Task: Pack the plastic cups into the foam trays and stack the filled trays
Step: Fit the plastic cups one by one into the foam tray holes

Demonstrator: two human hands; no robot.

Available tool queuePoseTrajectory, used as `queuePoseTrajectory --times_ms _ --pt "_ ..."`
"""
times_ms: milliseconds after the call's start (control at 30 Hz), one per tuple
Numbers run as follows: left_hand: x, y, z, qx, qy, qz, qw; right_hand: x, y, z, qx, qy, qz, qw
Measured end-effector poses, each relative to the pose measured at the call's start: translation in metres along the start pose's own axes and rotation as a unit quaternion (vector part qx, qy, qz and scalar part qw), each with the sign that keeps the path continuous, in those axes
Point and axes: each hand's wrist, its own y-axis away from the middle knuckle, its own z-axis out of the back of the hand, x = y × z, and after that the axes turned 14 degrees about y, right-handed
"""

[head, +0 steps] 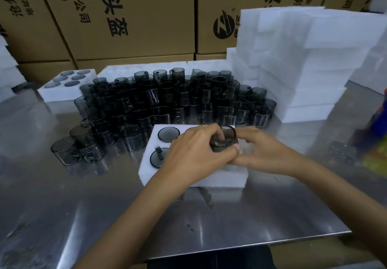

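Cup [223, 140] sits tilted in your left hand [192, 153], fingers wrapped round it, over the foam tray [192, 181]'s right side. Right hand [266, 153] touches it, grip unclear; tip it upright, then down.

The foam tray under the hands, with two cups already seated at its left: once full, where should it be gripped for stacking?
A judgement: take the foam tray by its two short end walls, one hand from each side. Its plain block sides are bare, while the top holds the seated cups, so a grip from above would press on them.
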Motion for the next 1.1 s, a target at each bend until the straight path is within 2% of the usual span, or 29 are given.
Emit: queuePoseTrajectory --times_ms 100,200,300,467,600,700,800,967,1100 --pt "0.004 0.01 -0.003 0.025 -0.019 -0.018 0.999 -0.01 0.011 -0.005 0.015 -0.007 -0.003 1.0" --pt "0.005 0.011 -0.005 0.023 -0.012 -0.031 0.999 -0.016 0.015 -0.008 -0.003 -0.021 -0.039 0.999" --pt "0.008 0.008 -0.004 0.038 -0.003 -0.037 0.999 -0.017 0.017 -0.005 -0.014 -0.042 -0.039 0.998" --pt "0.018 0.006 0.002 0.068 0.094 -0.034 0.993 -0.018 0.014 -0.007 -0.012 -0.01 -0.023 1.0" --pt "0.029 0.004 0.002 0.098 0.106 -0.016 0.989 -0.021 0.012 -0.003 0.021 0.004 -0.036 0.999" --pt "0.033 0.005 -0.003 0.092 0.099 -0.01 0.991 -0.02 0.016 -0.001 0.02 -0.001 -0.048 0.999" --pt "0.032 0.005 -0.009 0.084 0.093 -0.049 0.991 -0.019 0.023 -0.005 0.008 -0.007 -0.009 1.0" --pt "0.038 0.003 -0.011 0.104 0.071 -0.079 0.989 -0.02 0.028 -0.015 0.04 0.073 0.041 0.996" --pt "0.044 0.001 -0.011 0.113 0.024 -0.095 0.989 -0.024 0.024 -0.024 0.008 0.06 0.028 0.998"
